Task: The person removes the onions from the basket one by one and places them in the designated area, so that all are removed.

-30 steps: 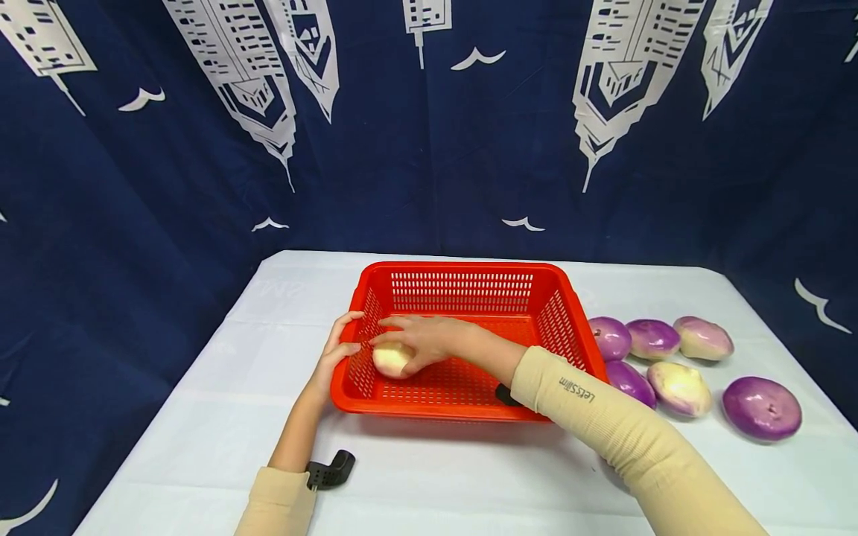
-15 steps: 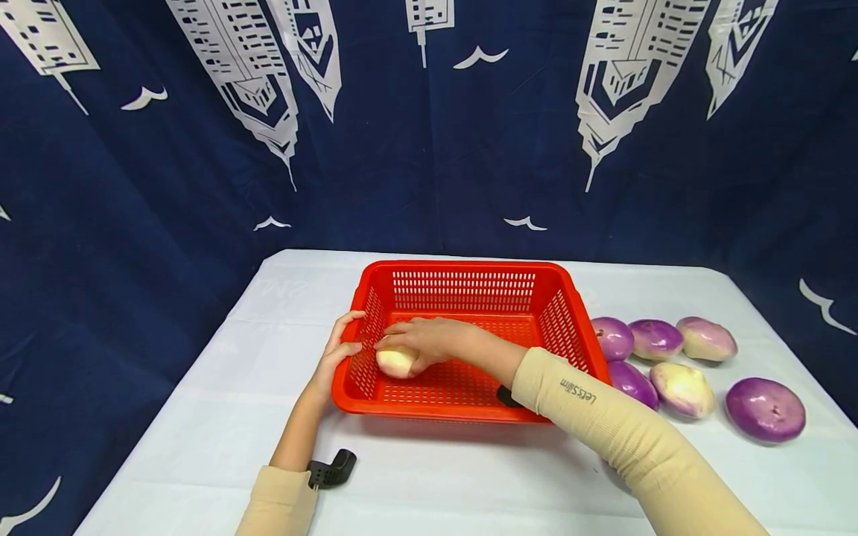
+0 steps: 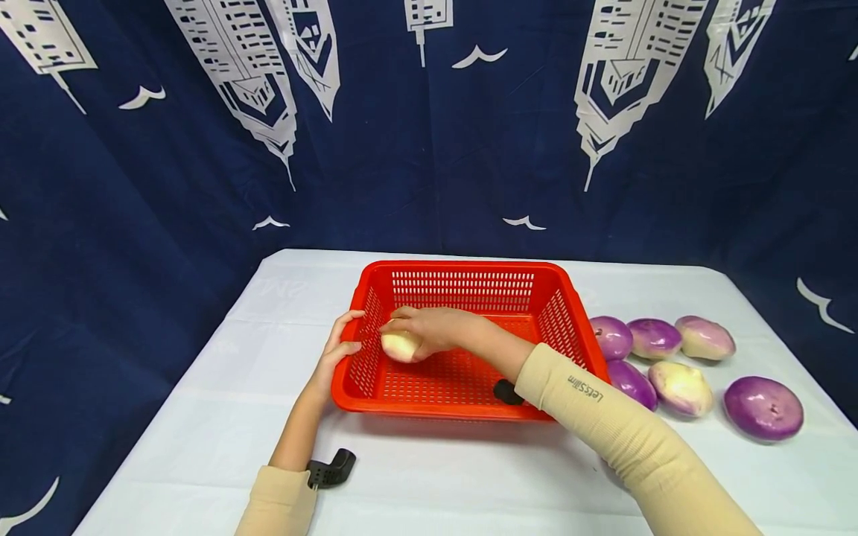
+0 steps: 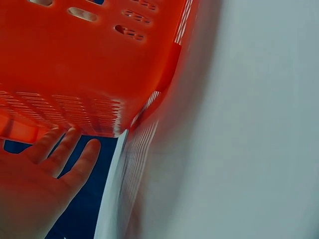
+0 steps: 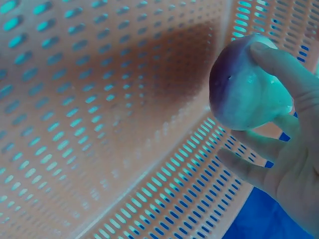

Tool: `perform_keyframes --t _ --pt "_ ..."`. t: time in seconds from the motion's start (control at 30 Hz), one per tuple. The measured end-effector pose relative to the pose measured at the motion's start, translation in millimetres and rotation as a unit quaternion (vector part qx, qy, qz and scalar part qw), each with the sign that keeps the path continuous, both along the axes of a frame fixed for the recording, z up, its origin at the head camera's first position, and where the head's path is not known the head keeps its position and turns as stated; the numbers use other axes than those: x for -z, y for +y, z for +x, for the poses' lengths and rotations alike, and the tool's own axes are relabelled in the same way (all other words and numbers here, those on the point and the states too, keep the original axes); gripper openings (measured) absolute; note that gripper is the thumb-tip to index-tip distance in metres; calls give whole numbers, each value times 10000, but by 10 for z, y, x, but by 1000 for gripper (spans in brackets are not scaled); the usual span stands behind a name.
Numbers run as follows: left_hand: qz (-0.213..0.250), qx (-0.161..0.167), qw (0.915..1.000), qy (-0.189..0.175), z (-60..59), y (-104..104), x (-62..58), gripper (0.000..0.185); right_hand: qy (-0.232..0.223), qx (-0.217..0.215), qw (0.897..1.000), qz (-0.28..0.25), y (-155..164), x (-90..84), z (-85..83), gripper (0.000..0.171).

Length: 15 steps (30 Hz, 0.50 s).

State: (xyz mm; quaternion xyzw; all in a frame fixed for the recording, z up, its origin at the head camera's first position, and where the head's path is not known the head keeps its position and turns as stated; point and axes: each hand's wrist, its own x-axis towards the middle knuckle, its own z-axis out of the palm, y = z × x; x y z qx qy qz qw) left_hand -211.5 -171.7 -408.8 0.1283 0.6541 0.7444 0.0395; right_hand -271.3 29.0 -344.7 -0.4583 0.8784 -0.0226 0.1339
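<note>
A red perforated basket (image 3: 560, 284) stands in the middle of the white table. My right hand (image 3: 429, 330) reaches into its left part and grips a pale cream turnip (image 3: 400, 346), held just above the basket floor. In the right wrist view the fingers (image 5: 279, 64) curl around the turnip (image 5: 244, 89) over the slotted basket floor (image 5: 99, 124). My left hand (image 3: 337, 351) rests against the outside of the basket's left wall, fingers fairly straight. The left wrist view shows those fingers (image 4: 60, 157) beside the red basket wall (image 4: 75, 64).
Several purple and cream turnips (image 3: 680, 388) lie on the table (image 3: 201, 417) to the right of the basket, the largest purple turnip (image 3: 763, 407) nearest the right edge. A dark blue printed curtain (image 3: 429, 134) encloses the table at back and sides.
My right hand has lifted the turnip a little and carried it toward the back of the basket. My left hand has stayed on the basket wall.
</note>
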Motion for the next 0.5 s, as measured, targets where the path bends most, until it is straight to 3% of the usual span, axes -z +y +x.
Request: perform_keyframes --t 0.5 --pt "-65 -102 9999 24 7 29 -8 52 306 497 9969 -532 139 -218 42 56"
